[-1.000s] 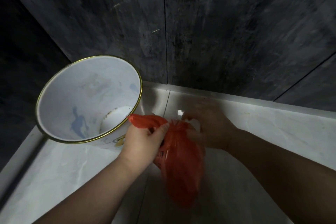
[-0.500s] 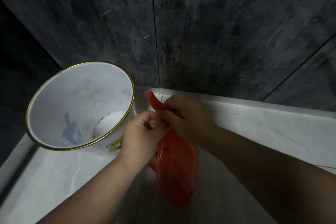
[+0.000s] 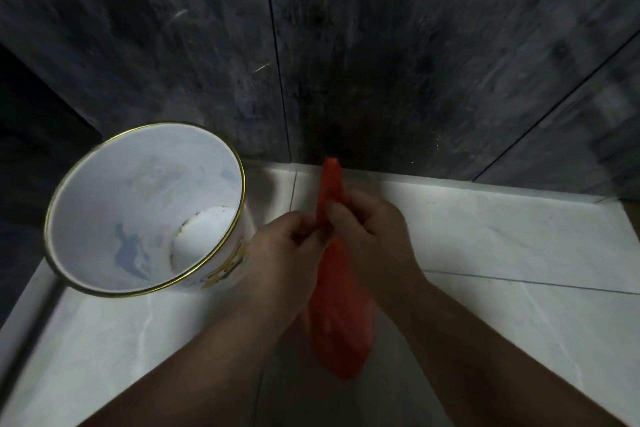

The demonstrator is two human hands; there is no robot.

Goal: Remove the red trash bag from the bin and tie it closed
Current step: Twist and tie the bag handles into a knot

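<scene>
Red trash bag [image 3: 341, 315] hung out of the bin, above the pale tiled floor [image 3: 502, 253], its bulk sagging between the two forearms. Both hands met at its gathered neck: the left hand [image 3: 284, 253] and the right hand [image 3: 370, 229] each had fingers closed on the twisted plastic, a red strip standing up above them. Just left stood the white, gold-rimmed bin [image 3: 104, 274], against a dark wall [image 3: 415, 45].
</scene>
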